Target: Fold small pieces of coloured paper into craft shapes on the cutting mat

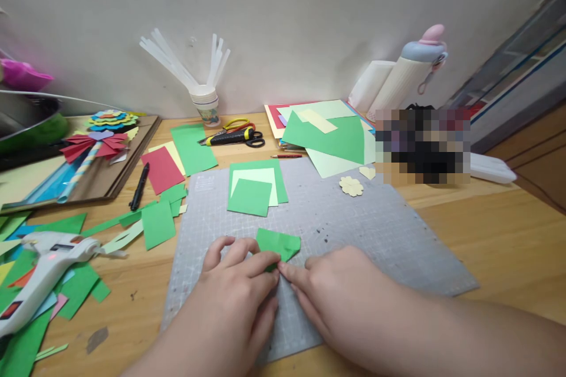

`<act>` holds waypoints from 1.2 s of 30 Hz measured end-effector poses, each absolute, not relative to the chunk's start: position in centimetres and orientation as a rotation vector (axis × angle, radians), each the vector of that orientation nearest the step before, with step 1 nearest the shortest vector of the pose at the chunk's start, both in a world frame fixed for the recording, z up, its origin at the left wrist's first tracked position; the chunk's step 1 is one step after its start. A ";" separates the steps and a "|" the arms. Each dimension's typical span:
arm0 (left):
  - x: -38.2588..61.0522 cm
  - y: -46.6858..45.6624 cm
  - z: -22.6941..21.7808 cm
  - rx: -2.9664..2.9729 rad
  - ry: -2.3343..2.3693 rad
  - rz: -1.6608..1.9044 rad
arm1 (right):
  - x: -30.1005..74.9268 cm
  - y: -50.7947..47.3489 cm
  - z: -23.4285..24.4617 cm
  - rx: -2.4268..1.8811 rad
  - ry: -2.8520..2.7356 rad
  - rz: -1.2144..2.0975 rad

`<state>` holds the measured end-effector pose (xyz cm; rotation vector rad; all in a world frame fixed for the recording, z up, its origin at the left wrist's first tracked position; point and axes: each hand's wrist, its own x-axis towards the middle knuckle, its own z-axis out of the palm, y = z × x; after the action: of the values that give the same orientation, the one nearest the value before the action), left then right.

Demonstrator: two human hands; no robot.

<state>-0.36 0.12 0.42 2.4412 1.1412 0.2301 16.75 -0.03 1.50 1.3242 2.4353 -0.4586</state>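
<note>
A small piece of green paper (278, 244), folded to a slanting shape, lies on the grey cutting mat (375, 247). My left hand (241, 283) bends over its near left part, fingertips pressing it down. From the right, my right hand (338, 288) meets it with fingers curled and the index fingertip at the paper's near edge. The two hands' fingertips touch there, and they hide the lower part of the paper. Farther back on the mat are stacked green squares (250, 197), a cream paper flower (351, 186) and a small cream heart (367, 172).
At left, a white glue gun (44, 277) rests on green scraps, near a black pen (140, 187). Behind stand a paper cup (207, 109) with white sticks, scissors (255, 140), a black-and-yellow cutter (230, 136), coloured sheets (329, 135) and a bottle (404, 79).
</note>
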 end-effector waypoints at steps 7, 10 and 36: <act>-0.5 0.0 0.1 2.450 1.146 0.197 | 17.9 0.9 2.3 1.526 2.322 -0.332; -0.3 -0.1 0.1 2.443 1.138 0.155 | 18.4 0.9 2.2 1.571 2.456 -0.288; -0.8 0.0 0.2 2.538 1.269 0.182 | 18.4 1.1 0.9 1.475 2.665 -0.445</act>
<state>-0.81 -0.02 0.19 2.5376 1.2685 0.1816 18.42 1.11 0.90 1.4748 2.6646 -0.4452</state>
